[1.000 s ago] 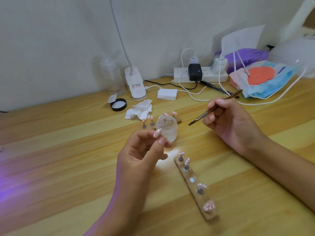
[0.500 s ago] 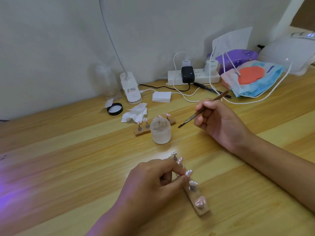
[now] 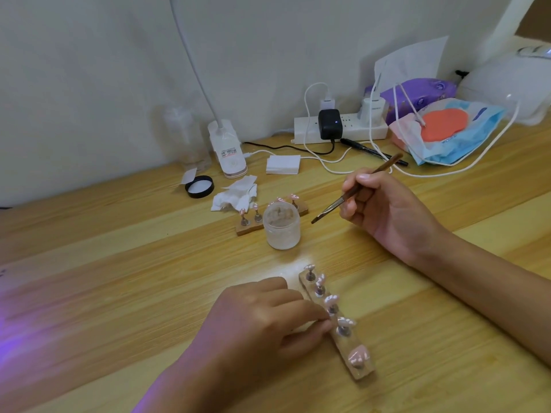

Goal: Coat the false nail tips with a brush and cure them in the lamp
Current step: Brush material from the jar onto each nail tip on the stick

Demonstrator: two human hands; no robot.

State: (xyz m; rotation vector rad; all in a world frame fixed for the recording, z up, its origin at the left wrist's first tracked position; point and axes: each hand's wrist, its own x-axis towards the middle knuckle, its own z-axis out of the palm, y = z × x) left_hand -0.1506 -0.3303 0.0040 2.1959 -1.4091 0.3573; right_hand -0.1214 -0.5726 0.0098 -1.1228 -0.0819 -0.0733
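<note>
While my left fingers (image 3: 310, 311) pinch the holder (image 3: 347, 343) on the worktop (image 3: 119, 263), steadying its five tips (image 3: 331, 300), my right fingers (image 3: 354, 186), closed round the brush (image 3: 343, 198), should load sparingly at the jar (image 3: 281, 226), then stroke evenly.

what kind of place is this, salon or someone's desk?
Likely a home nail-art desk, not a salon: wooden holder of false nail tips, open jar, and a cluttered power strip against a plain wall.
</note>
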